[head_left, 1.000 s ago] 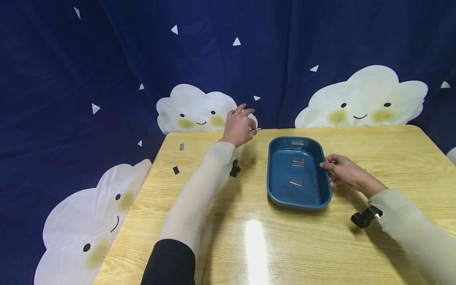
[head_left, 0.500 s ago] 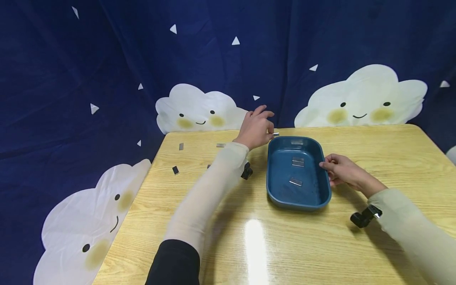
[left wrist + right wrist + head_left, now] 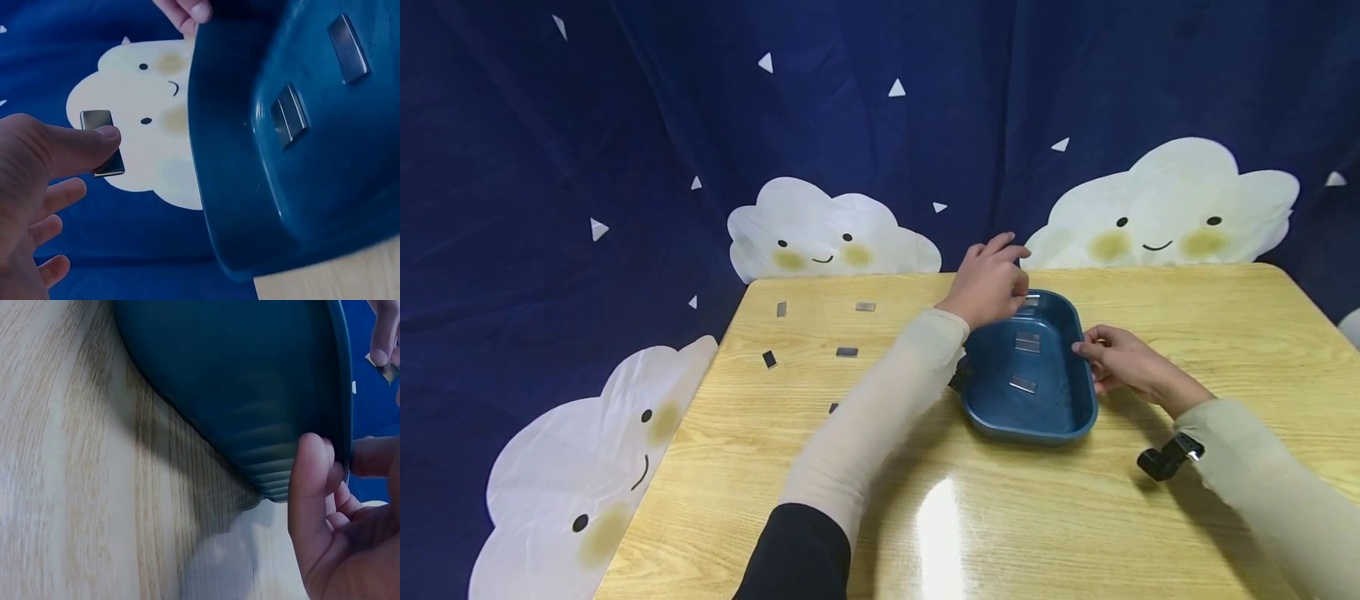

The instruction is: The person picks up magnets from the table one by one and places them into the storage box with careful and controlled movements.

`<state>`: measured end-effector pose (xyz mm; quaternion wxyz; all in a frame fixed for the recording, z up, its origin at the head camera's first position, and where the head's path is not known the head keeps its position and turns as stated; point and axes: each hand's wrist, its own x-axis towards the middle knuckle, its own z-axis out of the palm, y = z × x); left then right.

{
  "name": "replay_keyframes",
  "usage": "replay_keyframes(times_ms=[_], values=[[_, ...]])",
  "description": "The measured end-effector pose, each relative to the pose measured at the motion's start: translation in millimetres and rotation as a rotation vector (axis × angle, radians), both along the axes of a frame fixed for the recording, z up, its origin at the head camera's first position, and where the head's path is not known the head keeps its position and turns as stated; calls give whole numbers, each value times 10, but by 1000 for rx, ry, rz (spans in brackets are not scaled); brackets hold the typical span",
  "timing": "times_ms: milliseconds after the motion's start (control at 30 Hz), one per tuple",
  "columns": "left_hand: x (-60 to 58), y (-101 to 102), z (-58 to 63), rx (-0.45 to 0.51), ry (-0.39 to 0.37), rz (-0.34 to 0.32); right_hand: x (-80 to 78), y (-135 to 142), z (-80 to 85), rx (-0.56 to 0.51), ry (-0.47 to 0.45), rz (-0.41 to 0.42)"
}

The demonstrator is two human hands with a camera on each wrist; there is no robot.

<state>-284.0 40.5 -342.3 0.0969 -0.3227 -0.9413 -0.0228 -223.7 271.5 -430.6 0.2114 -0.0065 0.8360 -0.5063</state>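
Observation:
My left hand (image 3: 987,283) pinches a small flat rectangular metal plate (image 3: 97,119) between thumb and finger, above the far end of a blue bin (image 3: 1000,404). In the left wrist view the thumb covers the plate's middle, and the other fingers are spread. My right hand (image 3: 1122,362) grips the bin's right rim, thumb on the inner side and fingers outside. Inside the bin lie a plate (image 3: 1023,383) and, farther back, what looks like two plates (image 3: 1027,342) side by side.
Several similar plates lie on the wooden table to the left, such as a dark one (image 3: 770,359), a grey one (image 3: 865,307) and another (image 3: 847,352). My left forearm partly covers one plate (image 3: 834,407). A blue curtain (image 3: 850,125) with clouds hangs behind.
My left hand has moved right with the metal plate, from left of the bin to over its far end. Table plates behind the forearm have come into view. The right hand stays on the rim.

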Motion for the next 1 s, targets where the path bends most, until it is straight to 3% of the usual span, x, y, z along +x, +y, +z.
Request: replay_keyframes(times_ms=[300, 567, 1000], values=[[45, 106, -130, -30, 30, -4, 5, 12, -1, -3, 1, -3], [83, 177, -263, -101, -53, -51, 25, 22, -8, -22, 14, -4], [131, 229, -282, -155, -157, -102, 31, 13, 21, -5, 2, 0]])
